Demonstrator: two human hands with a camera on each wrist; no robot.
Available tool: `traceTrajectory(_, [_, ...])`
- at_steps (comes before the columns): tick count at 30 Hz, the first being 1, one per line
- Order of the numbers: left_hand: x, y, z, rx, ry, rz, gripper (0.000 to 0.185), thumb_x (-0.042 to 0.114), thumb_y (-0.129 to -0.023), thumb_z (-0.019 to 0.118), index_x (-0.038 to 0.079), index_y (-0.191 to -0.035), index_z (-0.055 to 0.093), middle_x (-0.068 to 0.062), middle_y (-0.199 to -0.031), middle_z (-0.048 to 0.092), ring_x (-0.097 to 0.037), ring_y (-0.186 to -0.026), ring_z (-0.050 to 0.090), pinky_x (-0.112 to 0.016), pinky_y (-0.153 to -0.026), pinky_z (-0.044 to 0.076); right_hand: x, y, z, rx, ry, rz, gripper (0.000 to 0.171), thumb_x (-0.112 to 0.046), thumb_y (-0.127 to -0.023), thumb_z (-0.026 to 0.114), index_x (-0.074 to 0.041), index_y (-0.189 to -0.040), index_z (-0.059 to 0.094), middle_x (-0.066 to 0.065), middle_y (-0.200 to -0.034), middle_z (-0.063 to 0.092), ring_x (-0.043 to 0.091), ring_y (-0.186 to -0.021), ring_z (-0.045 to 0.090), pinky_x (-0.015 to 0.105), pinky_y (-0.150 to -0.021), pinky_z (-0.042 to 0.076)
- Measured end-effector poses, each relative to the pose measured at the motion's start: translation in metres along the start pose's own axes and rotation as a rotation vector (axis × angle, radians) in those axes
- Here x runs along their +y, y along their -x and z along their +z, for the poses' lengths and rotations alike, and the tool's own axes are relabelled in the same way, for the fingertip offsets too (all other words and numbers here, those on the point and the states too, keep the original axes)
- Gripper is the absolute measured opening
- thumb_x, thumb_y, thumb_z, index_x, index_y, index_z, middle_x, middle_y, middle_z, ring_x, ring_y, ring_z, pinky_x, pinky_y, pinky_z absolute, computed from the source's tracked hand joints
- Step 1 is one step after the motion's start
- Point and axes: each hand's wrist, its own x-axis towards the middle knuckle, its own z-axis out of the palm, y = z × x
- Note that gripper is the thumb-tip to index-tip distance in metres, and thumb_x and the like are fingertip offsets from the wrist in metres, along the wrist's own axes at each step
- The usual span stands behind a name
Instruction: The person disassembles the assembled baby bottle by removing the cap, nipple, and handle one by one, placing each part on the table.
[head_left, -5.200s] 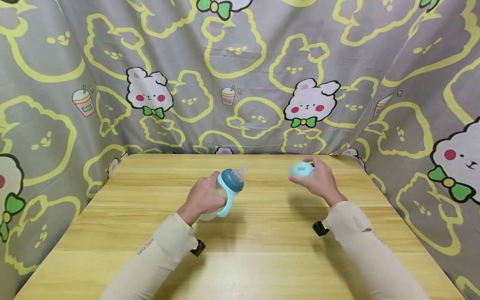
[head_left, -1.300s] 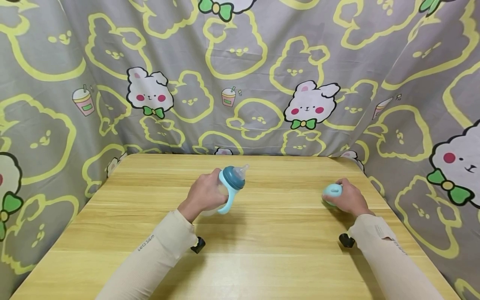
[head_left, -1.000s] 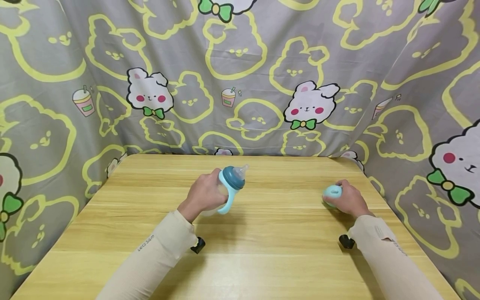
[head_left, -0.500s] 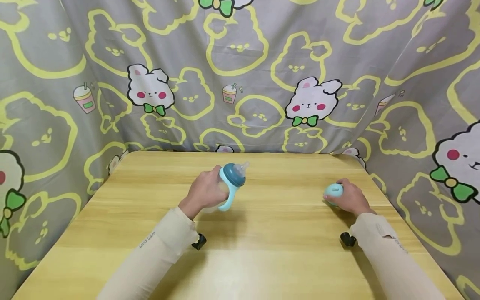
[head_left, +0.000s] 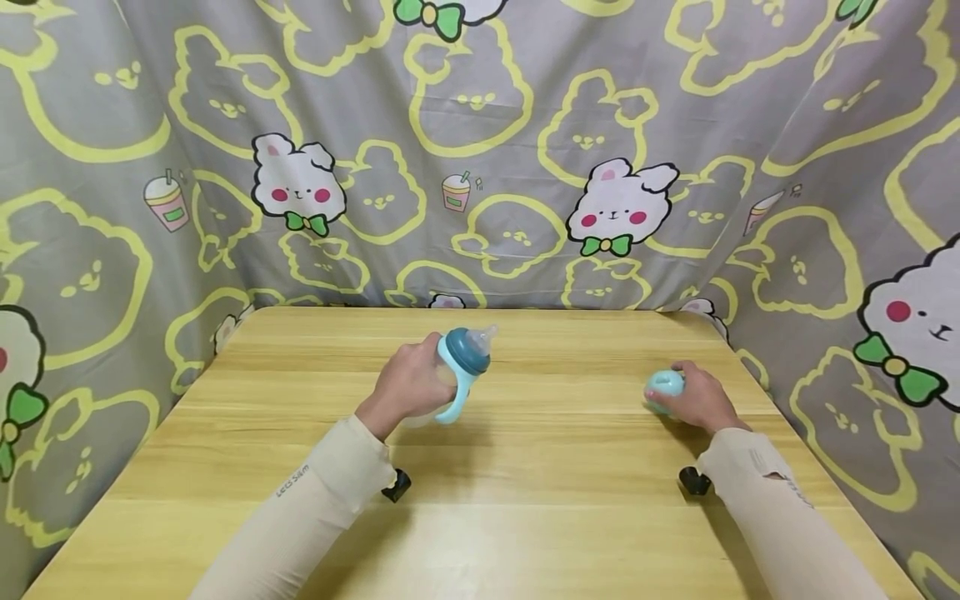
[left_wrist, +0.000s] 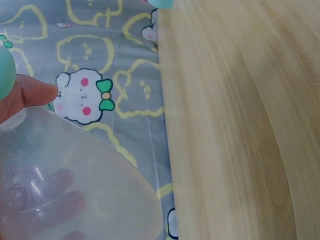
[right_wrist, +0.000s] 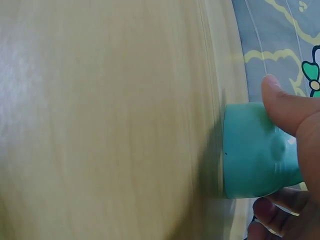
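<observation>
Cap (head_left: 664,384) unmoved, rim down wrist-side.

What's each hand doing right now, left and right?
Left hand: grips the baby bottle, lifted off the table.
Right hand: holds the teal cap on the table.

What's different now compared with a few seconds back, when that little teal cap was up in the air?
The right hand carried the teal cap out to the right and down to the wooden table, where the cap's rim now rests; the fingers still grip it. The left hand has stayed put, still holding the baby bottle tilted above the table with its teat uncovered.
</observation>
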Motion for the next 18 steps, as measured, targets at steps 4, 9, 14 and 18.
traceTrajectory(4, [0.001, 0.0, -0.001, -0.003, 0.006, -0.002, 0.052, 0.033, -0.067, 0.076, 0.005, -0.105, 0.055, -0.005, -0.078, 0.06, -0.024, -0.069, 0.059, -0.038, -0.058, 0.046, -0.001, -0.001, -0.002, 0.031, 0.011, 0.005, 0.087, -0.055, -0.087, 0.063, 0.011, -0.136, 0.036, 0.038, -0.12, 0.047, 0.049, -0.102, 0.049, 0.057, -0.081, 0.042])
traceTrajectory(9, [0.001, 0.0, -0.001, 0.0, 0.008, -0.004, 0.052, 0.034, -0.067, 0.076, 0.006, -0.105, 0.055, -0.006, -0.08, 0.061, -0.024, -0.07, 0.06, -0.038, -0.059, 0.047, -0.007, -0.001, -0.006, 0.094, -0.013, -0.02, 0.085, -0.058, -0.09, 0.056, 0.01, -0.137, 0.036, 0.038, -0.125, 0.045, 0.054, -0.112, 0.043, 0.062, -0.087, 0.039])
traceTrajectory(14, [0.0, 0.0, -0.001, -0.001, 0.006, -0.008, 0.053, 0.035, -0.067, 0.076, 0.006, -0.106, 0.055, -0.006, -0.079, 0.06, -0.024, -0.07, 0.06, -0.038, -0.059, 0.046, -0.019, -0.001, -0.011, 0.112, -0.047, -0.055, 0.083, -0.058, -0.091, 0.055, 0.008, -0.138, 0.037, 0.036, -0.129, 0.043, 0.053, -0.114, 0.042, 0.063, -0.089, 0.037])
traceTrajectory(18, [0.001, 0.001, -0.001, -0.011, 0.005, -0.015, 0.054, 0.035, -0.067, 0.076, 0.006, -0.107, 0.055, -0.006, -0.08, 0.061, -0.024, -0.07, 0.06, -0.038, -0.059, 0.047, -0.031, -0.001, -0.014, 0.111, -0.061, -0.072, 0.08, -0.056, -0.091, 0.056, 0.007, -0.138, 0.037, 0.036, -0.129, 0.043, 0.053, -0.116, 0.04, 0.064, -0.09, 0.036])
